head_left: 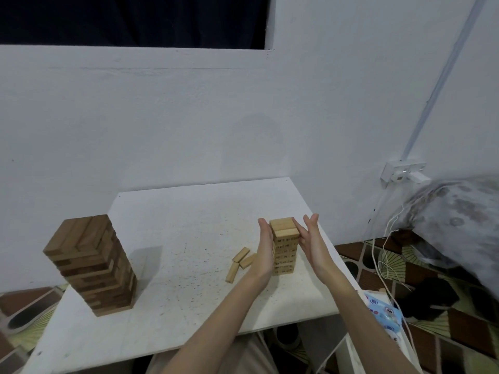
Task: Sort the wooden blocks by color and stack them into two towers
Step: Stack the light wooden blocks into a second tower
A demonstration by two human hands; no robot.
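Tall dark-brown wooden block tower [93, 265] stands at left on the white bench [189, 292]. Shorter pale wooden block tower [285, 247] stands at right. Left hand [266, 248] and right hand [310, 238] flank the pale tower, flat palms pressed to its sides, fingers straight; neither grip curls round anything. Three loose pale wooden blocks [239, 261] lie on the bench just left of the left hand.

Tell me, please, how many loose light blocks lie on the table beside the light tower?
3 loose light blocks, clustered left of the light tower; the left hand may hide more.
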